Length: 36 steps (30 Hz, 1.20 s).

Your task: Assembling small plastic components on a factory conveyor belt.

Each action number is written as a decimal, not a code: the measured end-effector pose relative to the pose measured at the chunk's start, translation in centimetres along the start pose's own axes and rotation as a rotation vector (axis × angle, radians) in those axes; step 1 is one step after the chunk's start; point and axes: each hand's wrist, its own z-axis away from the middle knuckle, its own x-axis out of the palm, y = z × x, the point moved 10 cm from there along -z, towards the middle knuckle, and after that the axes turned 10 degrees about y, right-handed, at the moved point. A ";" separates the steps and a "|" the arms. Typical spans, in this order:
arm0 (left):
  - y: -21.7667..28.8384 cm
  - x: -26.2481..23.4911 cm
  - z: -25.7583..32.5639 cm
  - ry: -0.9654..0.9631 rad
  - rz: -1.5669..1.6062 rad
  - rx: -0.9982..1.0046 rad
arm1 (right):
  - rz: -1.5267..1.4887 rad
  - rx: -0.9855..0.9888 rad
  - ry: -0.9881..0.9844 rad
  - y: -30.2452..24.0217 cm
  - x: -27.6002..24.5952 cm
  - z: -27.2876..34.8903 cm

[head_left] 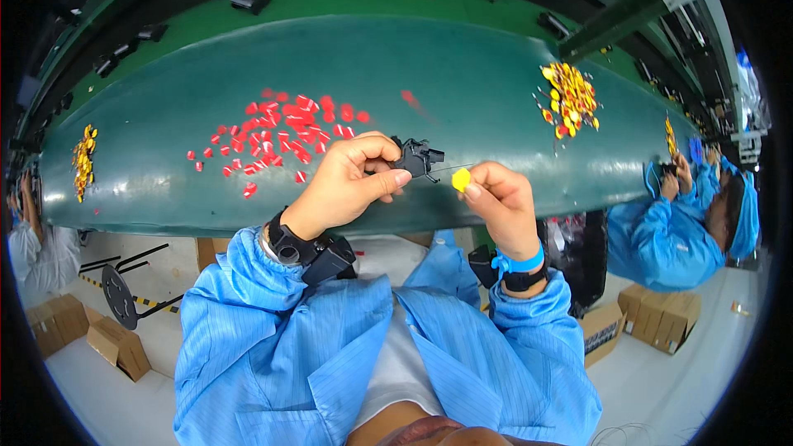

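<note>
My left hand (351,177) is closed around a small black plastic part (420,158) with little arms sticking out, held just above the green work table (347,58). Between the thumb and fingertips of my right hand (505,205) is a yellow disc (461,180), with its face turned up. A thin dark wire runs from the disc side toward the black part; whether it joins the two I cannot make out. Scattered red pieces (268,139) with white streaks lie beyond my left hand.
Piles of yellow-and-red discs (570,101) lie at the far right and far left (84,163). Black parts (249,2) sit on the green strip behind the table. A co-worker (673,235) in blue works at right. A stool (121,296) and cartons (120,347) stand on the floor.
</note>
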 end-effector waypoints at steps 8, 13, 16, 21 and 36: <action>-2.6 3.4 1.1 -0.038 -0.069 0.050 | 0.190 0.049 -0.024 2.5 -0.6 1.4; -3.1 3.5 1.3 -0.039 -0.110 0.098 | 0.319 0.087 0.007 3.6 -1.0 1.5; -3.4 3.4 1.5 -0.042 -0.135 0.117 | 0.341 0.103 0.021 3.9 -1.1 1.4; -3.5 3.2 1.4 -0.019 -0.082 0.129 | 0.400 0.143 0.033 4.0 -1.0 1.5; -4.4 2.1 1.2 0.039 -0.074 0.098 | 0.098 0.327 0.152 6.2 -0.3 2.2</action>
